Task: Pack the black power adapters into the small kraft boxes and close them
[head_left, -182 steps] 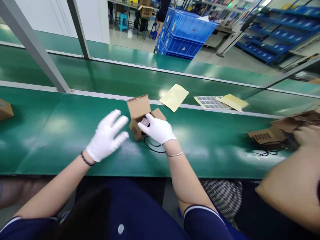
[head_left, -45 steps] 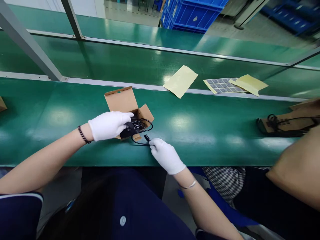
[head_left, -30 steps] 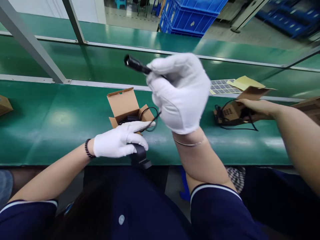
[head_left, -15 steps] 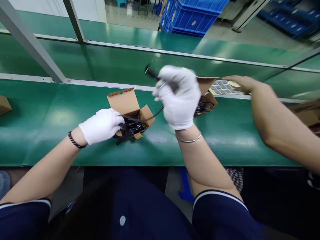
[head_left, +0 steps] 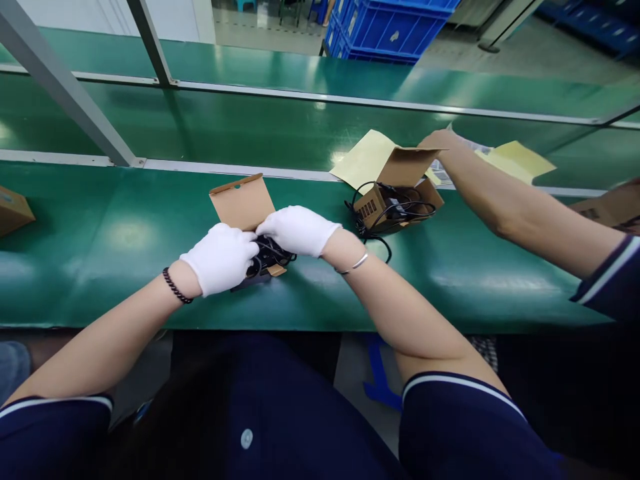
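Observation:
A small open cardboard box (head_left: 243, 200) sits on the green conveyor belt (head_left: 125, 233) with its lid flap up. A black adapter with coiled cable (head_left: 265, 257) lies in its mouth. My left hand (head_left: 223, 259), in a white glove, is closed on the black adapter at the box's near side. My right hand (head_left: 297, 230), also gloved, presses down on the cable at the box's right, fingers curled over it.
A second open box with black cable (head_left: 395, 197) stands to the right, with a co-worker's bare arm (head_left: 505, 207) reaching past it to the yellow sheets (head_left: 363, 157). Another box (head_left: 13, 210) sits at far left. A grey post (head_left: 65, 87) rises left; blue crates (head_left: 385, 27) behind.
My right hand came down from mid-air with the cable end to the box. The co-worker's second box now rests on the belt, a little further left.

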{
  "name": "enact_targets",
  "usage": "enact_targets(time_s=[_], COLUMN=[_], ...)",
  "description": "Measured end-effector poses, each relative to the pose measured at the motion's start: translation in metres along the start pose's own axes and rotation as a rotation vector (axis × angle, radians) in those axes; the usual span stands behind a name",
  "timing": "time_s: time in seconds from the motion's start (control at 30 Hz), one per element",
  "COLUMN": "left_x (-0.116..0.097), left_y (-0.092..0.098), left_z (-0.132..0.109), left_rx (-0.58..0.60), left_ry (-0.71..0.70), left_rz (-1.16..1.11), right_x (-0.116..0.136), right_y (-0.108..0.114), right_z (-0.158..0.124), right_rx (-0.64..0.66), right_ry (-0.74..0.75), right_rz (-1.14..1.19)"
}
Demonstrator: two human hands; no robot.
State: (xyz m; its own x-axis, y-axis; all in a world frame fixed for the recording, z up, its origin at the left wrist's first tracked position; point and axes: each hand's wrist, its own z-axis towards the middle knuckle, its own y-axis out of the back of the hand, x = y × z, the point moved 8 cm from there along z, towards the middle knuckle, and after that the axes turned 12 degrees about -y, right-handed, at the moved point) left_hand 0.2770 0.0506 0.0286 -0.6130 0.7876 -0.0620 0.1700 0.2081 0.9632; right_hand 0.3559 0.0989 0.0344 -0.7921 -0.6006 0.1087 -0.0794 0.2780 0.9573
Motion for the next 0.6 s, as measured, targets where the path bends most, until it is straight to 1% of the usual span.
enact_targets(time_s=[0.07,0.13,0.17,0.23,0.3,0.37,0.47,0.53,0.6], left_x=[0.001,0.001,0.000,0.000,-0.001,-0.002,-0.003,-0.002,0.000], left_y=[0.000,0.003,0.004,0.005,0.005,0.006,0.004,0.002,0.000], left_z=[0.004,0.007,0.008,0.009,0.010,0.010,0.011,0.011,0.009], left_rx=[0.041,0.050,0.051,0.055,0.060,0.069,0.089,0.087,0.066], left_ry=[0.009,0.007,0.006,0.012,0.023,0.031,0.030,0.038,0.046], left_rz=[-0.018,-0.015,-0.007,0.009,0.018,0.022,0.026,0.024,0.017], right_x=[-0.007,-0.017,-0.022,-0.029,-0.030,-0.024,-0.011,-0.002,0.005], right_y=[0.010,0.013,0.011,0.003,-0.006,-0.011,-0.006,0.001,0.005], right_z=[-0.015,-0.031,-0.037,-0.044,-0.042,-0.036,-0.022,-0.013,-0.006], right_rx=[-0.004,-0.012,-0.021,-0.065,-0.109,-0.125,-0.129,-0.103,-0.061], right_ry=[0.120,0.203,0.214,0.187,0.125,0.083,0.082,0.106,0.104], right_rz=[0.180,0.281,0.290,0.263,0.219,0.183,0.167,0.143,0.070])
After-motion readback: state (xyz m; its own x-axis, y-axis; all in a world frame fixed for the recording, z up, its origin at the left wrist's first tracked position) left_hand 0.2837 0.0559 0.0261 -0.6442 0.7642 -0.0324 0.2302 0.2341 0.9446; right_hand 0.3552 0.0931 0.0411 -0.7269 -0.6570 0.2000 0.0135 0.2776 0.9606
